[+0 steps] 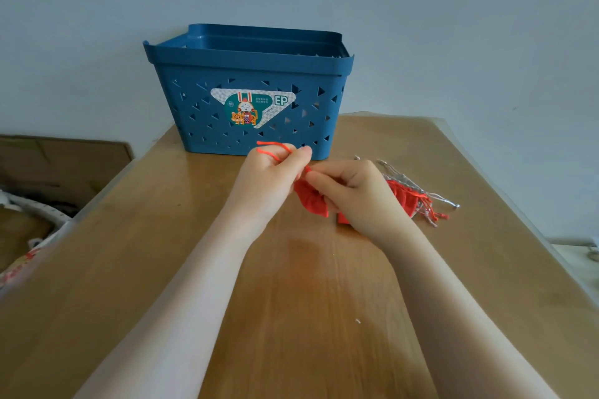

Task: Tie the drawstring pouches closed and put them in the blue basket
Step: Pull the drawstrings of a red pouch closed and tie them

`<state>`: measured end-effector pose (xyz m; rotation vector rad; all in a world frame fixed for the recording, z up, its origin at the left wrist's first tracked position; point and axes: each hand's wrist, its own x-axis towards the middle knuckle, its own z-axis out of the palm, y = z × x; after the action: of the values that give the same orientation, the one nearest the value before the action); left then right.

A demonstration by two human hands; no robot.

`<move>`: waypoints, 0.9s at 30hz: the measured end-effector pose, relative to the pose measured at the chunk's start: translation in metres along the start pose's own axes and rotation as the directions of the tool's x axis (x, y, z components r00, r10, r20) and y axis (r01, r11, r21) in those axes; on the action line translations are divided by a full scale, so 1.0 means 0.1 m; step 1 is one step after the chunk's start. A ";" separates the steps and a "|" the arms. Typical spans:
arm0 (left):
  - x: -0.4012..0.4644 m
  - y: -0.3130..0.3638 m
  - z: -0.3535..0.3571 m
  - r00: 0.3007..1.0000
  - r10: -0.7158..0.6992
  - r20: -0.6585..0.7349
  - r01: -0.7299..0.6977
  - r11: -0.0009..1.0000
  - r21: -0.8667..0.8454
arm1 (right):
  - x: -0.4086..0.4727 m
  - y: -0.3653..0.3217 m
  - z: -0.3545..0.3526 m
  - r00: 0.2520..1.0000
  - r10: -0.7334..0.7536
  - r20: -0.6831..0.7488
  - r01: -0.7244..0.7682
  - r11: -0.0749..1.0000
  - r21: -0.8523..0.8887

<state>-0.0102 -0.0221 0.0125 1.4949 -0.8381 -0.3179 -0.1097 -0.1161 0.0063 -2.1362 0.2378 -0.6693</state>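
Red fabric, bunched at the mouth, marks the pouch in hand: a small red drawstring pouch (310, 199) held just above the wooden table (291, 317) at the centre of the frame, directly in front of the blue basket (249, 87). The left hand (270, 178) has its fingers curled round the red drawstring (275, 149), which loops up over the knuckles against the basket's lower wall. The right hand (351, 193) pinches the gathered neck of the pouch between thumb and fingertips, the rest of its fingers folded in.

As a judgement, the task looks to be in its early or middle stretch. The cord seems drawn out and the mouth puckered, but no finished knot shows, so this pouch is probably still being tied. Nothing can be made out inside the basket: its inside lies above the camera's line of sight, and the triangular cut-outs in its wall show no clear red behind them. Whether any pouch is already stowed cannot be told.

To the right of centre, partly behind the right hand, a small heap of further pouches (406, 194) lies on the table, red cloth with grey and red cords (434, 207) trailing toward the right edge. Those appear still to be tied and carried to the basket.
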 end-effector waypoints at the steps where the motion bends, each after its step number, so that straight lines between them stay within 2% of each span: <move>1: 0.00 0.00 0.00 1.000 0.009 -0.002 -0.009 1.000 0.004 | 0.01 0.00 0.01 1.000 -0.015 -0.026 0.014 0.999 -0.039; 3: -0.01 0.01 0.02 1.000 0.008 -0.006 -0.008 1.000 -0.020 | 0.02 -0.01 0.01 0.996 -0.007 -0.084 0.004 0.999 -0.033; 5: -0.01 0.03 0.02 1.000 -0.005 0.023 0.007 0.998 -0.060 | 0.02 -0.03 -0.02 0.987 0.085 -0.133 -0.063 0.985 0.161; 7: -0.01 0.04 0.00 0.996 0.012 0.090 -0.005 0.998 -0.069 | 0.02 -0.04 -0.07 0.967 0.210 -0.145 -0.140 0.912 0.385; 10: -0.04 0.01 0.00 0.980 0.084 0.179 -0.091 0.995 0.032 | 0.03 -0.02 -0.11 0.965 0.259 -0.051 -0.179 0.782 0.597; 15: -0.07 0.04 0.08 0.989 0.111 0.097 -0.121 0.987 0.104 | 0.05 0.01 -0.11 0.960 0.279 0.014 -0.221 0.726 0.651; 17: -0.07 0.02 0.10 0.995 0.087 0.044 -0.089 0.995 0.045 | 0.05 -0.01 -0.11 0.963 0.268 0.034 -0.212 0.673 0.709; 20: -0.05 0.01 0.12 0.997 -0.078 -0.001 0.076 0.979 -0.188 | 0.05 -0.02 -0.09 0.964 0.261 0.042 -0.200 0.614 0.764; 22: -0.04 0.04 0.11 0.972 -0.213 0.095 0.233 0.862 -0.450 | 0.04 -0.03 -0.08 0.963 0.269 0.022 -0.188 0.607 0.772; 24: -0.02 0.05 0.09 0.943 -0.270 0.197 0.333 0.727 -0.601 | 0.02 -0.05 -0.07 0.960 0.278 -0.022 -0.164 0.627 0.762; 25: -0.01 0.05 0.08 0.935 -0.277 0.222 0.355 0.707 -0.612 | 0.02 -0.07 -0.07 0.961 0.271 -0.058 -0.141 0.658 0.740; 27: -0.01 0.03 0.10 0.930 -0.284 0.235 0.368 0.746 -0.555 | 0.01 -0.10 -0.08 0.965 0.198 -0.174 -0.060 0.809 0.585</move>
<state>-0.0182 -0.0285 0.0143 1.0178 -0.4982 -0.8760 -0.1138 -0.1158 0.0189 -1.4451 0.2633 -0.7892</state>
